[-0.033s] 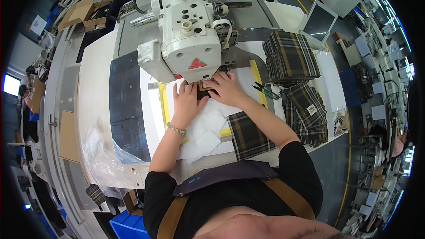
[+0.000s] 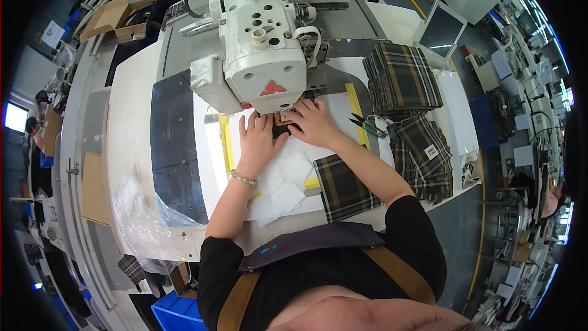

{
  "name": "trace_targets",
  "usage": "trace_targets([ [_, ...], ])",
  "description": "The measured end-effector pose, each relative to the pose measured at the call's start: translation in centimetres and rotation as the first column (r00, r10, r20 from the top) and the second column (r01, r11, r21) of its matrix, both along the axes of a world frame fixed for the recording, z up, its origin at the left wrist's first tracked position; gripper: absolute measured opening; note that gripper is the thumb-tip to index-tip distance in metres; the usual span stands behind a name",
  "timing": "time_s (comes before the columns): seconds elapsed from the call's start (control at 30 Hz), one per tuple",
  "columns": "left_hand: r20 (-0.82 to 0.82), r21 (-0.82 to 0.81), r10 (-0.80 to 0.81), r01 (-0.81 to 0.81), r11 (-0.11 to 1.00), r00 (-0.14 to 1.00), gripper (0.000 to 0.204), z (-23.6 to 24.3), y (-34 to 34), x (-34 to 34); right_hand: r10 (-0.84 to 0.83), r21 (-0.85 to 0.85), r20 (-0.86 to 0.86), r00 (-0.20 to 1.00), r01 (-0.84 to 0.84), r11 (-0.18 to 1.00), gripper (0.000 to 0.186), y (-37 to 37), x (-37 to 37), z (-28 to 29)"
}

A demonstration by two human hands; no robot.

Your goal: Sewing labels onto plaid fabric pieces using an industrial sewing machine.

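Observation:
Under the head of a large white sewing machine (image 2: 264, 55), my two hands lie close together on the work plate. My left hand (image 2: 256, 145) rests flat with its fingers stretched towards the machine, a bead bracelet at the wrist. To its right, my right hand (image 2: 314, 124) lies palm down, fingers spread, touching a small brown-edged frame (image 2: 283, 121) with dark material beside it. The needle area is hidden behind the machine head. White sheets (image 2: 285, 178) lie loosely below the hands. A dark plaid fabric piece (image 2: 344, 189) lies beneath my right forearm.
Green-handled thread snips (image 2: 370, 126) lie right of a yellow strip. Beyond them are a tall stack of plaid pieces (image 2: 405, 76) and a looser pile (image 2: 425, 150). A screen (image 2: 442, 29) stands at the far right. Clear plastic (image 2: 144, 217) hangs over the near left edge.

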State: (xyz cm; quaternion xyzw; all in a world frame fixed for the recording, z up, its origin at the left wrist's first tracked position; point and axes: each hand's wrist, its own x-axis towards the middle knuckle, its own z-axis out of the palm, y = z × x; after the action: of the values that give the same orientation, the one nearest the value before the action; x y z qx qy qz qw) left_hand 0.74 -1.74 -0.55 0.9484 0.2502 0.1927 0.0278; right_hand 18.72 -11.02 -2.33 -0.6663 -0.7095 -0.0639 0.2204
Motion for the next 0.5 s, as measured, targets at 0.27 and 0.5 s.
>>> trace_targets([
  [0.27, -0.025, -0.023, -0.001, 0.000, 1.000, 1.000, 0.067, -0.13, 0.15, 0.11, -0.016, -0.005, 0.068, 0.998, 0.017, 1.000, 0.044, 0.06, 0.07, -0.40],
  [0.5, -0.026, -0.024, 0.002, -0.003, 1.000, 1.000, 0.067, -0.16, 0.15, -0.05, -0.026, 0.071, 0.086, 0.996, 0.020, 0.997, 0.038, 0.06, -0.16, -0.27],
])
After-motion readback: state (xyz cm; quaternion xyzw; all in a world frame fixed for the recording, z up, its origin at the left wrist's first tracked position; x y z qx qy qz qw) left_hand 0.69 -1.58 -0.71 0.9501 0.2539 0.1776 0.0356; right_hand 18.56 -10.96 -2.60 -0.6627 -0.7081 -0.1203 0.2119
